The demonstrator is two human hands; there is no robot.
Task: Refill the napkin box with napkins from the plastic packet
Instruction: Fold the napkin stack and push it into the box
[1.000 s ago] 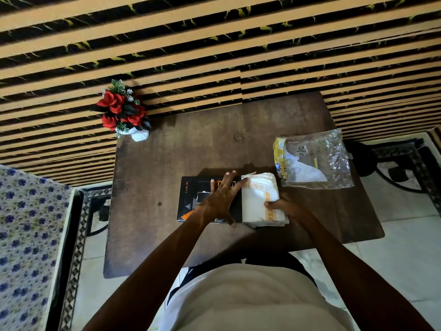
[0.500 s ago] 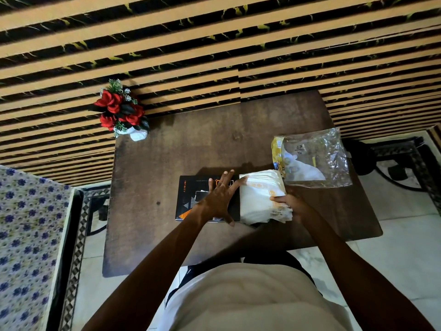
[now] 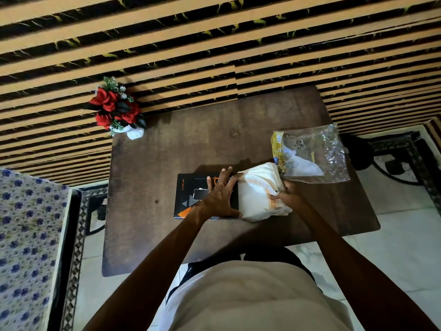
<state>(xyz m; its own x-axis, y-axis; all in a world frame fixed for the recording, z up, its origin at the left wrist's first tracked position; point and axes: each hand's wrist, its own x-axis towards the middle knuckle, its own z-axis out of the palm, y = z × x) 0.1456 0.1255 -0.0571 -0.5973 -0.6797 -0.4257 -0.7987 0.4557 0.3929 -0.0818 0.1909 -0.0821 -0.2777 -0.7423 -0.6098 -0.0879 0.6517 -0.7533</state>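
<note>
On the brown wooden desk [image 3: 167, 168], the left hand [image 3: 219, 197] lies flat with fingers spread on top of the black napkin box [image 3: 188, 199], its grip released and pressing rather than clasping. Just beside the box's right end, touching it, a stack of white napkins [image 3: 256, 197] with an orange printed border bulges upward, and the right hand [image 3: 290, 195] has its grip clenched on the stack's right side. The crumpled clear plastic packet [image 3: 315, 154] lies just beyond the napkins near the desk's right edge, and a pot of red flowers [image 3: 114, 108] stands at the far left corner.
</note>
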